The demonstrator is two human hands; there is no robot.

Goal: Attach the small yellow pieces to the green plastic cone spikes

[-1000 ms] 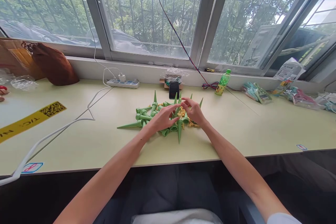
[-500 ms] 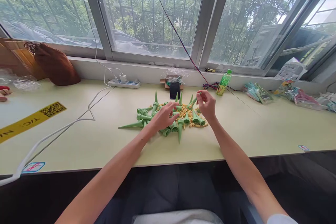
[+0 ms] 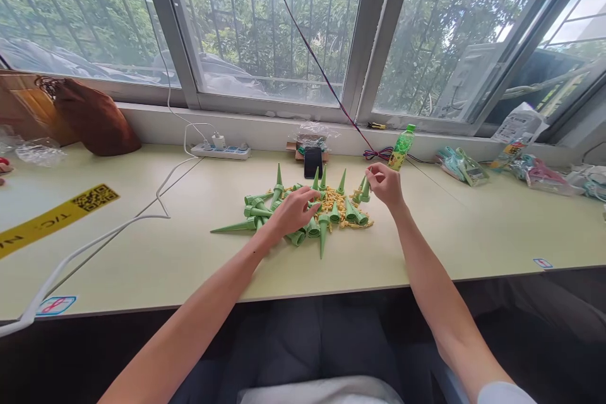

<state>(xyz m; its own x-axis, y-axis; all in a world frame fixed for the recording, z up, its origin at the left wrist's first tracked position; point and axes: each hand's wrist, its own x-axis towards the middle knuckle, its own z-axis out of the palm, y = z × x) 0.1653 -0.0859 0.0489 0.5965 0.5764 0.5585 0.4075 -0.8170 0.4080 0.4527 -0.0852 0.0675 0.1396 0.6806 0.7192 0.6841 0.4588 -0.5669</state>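
A pile of green cone-shaped plastic spikes, like plant watering spikes, lies mid-table among small yellow plastic pieces. Over the left part of the pile rests my left hand, thumb and fingers apart and holding nothing that I can see; it covers some spikes. At the pile's right edge my right hand pinches the tip of a green spike, whose wide end points down at the table. Several other spikes stand point up, such as one upright spike; others lie on their sides.
Behind the pile stand a phone and a small cardboard box. A green drink bottle is beyond my right hand. Left are a power strip, white cable and brown bag. Bagged items lie right.
My right hand has moved right and slightly down with the green spike, which now hangs or stands upright at the pile's right edge. My left hand has stayed over the pile.
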